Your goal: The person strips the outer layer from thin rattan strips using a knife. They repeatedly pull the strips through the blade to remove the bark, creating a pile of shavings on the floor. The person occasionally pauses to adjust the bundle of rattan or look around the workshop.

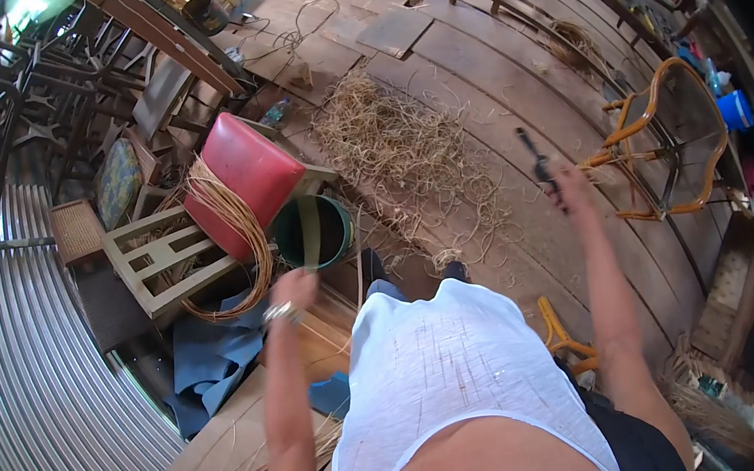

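Note:
My left hand [294, 289], a wristwatch above it, is closed beside the green bucket [345, 244]. A flat olive strip [310, 229] runs from its fingers across the bucket's mouth; motion blur hides the grip's detail. Out to the right, my right hand [569, 190] is closed around a dark, slim hand tool [532, 152] that points away from me; its exact kind is unclear. Behind the bucket lies a chair with a red padded seat [246, 162], tipped over, with a coil of rattan strands [237, 210] draped over it.
A heap of curly rattan shavings [392, 125] covers the plank floor ahead. An orange-brown rattan chair frame [656, 131] stands at the right. Stacked dark chair frames [50, 101] fill the far left, beside corrugated metal [6, 356]. Blue cloth [213, 354] lies near my left forearm.

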The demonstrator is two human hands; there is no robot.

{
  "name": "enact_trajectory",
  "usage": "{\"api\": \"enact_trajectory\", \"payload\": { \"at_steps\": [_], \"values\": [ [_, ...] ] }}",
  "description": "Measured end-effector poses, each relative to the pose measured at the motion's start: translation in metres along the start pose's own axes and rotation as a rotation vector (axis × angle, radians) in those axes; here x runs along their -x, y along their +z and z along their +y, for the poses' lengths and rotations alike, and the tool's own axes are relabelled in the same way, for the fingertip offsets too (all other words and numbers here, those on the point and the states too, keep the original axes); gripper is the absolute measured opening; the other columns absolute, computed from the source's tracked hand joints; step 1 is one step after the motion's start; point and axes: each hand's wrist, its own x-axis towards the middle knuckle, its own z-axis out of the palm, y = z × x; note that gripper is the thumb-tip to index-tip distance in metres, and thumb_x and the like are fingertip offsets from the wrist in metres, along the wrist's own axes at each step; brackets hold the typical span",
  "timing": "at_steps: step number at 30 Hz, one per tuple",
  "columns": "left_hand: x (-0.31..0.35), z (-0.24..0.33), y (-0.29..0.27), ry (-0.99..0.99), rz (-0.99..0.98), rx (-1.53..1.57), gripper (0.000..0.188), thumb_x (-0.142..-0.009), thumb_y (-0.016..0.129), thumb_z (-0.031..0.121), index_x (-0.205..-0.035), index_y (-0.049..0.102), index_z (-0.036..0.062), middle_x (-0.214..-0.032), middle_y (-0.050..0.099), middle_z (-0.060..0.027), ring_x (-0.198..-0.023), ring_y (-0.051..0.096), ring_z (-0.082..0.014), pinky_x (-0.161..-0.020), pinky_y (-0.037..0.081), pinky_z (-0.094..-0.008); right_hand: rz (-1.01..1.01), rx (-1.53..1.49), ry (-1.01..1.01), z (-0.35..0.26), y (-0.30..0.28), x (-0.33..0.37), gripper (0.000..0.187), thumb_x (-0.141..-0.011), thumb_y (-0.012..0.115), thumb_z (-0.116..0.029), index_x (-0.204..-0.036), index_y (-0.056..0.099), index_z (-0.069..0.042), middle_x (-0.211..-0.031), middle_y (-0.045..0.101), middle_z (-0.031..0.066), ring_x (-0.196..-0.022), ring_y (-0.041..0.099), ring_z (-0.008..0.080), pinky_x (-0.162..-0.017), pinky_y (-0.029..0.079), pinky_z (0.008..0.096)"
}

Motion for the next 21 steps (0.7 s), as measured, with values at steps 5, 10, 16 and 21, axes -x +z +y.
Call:
{"api": "enact_trajectory", "payload": {
  "at_steps": [5,10,16,21],
  "values": [
    [-0.023,0.134,0.117,0.599,-0.452,-0.191,0.037,-0.085,0.06,0.039,-0.092,0.07,0.0047,-0.073,0.067,-0.0104,-0.065,0.064,-0.0231,-0.065,0.051,-0.0345,-0.188,0.158,-0.209,0.028,0.127,0.045,0.028,-0.09,0.06,-0.034,-0.095,0.062,-0.006,-0.063,0.059,0.0049,-0.047,0.056,0.0148,-0.043,0.046,0.0318],
    [0.003,0.152,0.133,0.616,-0.56,0.118,0.028,-0.087,0.063,0.029,-0.088,0.07,0.0029,-0.071,0.068,-0.0072,-0.064,0.064,-0.0162,-0.063,0.05,-0.031,-0.189,0.599,-0.556,0.051,0.149,0.089,0.028,-0.089,0.058,-0.03,-0.096,0.059,-0.002,-0.075,0.065,0.0198,-0.069,0.064,0.038,-0.062,0.052,0.0456],
    [0.012,0.123,0.099,0.646,-0.36,-0.004,0.029,-0.087,0.066,0.029,-0.095,0.069,0.0013,-0.077,0.07,-0.0082,-0.074,0.066,-0.0152,-0.07,0.051,-0.029,-0.202,0.736,-0.596,0.082,0.131,0.115,0.043,-0.089,0.058,-0.035,-0.115,0.047,-0.002,-0.074,0.063,0.0238,-0.074,0.064,0.0415,-0.065,0.051,0.0498],
    [-0.04,0.152,0.088,0.8,-0.612,0.248,0.061,-0.09,0.064,0.037,-0.137,0.043,0.0048,-0.127,0.056,-0.0081,-0.106,0.058,-0.0148,-0.082,0.051,-0.0329,-0.262,0.621,-0.639,0.053,0.114,0.142,0.074,-0.086,0.063,-0.035,-0.14,0.025,-0.003,-0.072,0.062,0.023,-0.074,0.064,0.0415,-0.066,0.051,0.0479]
  ]
}}
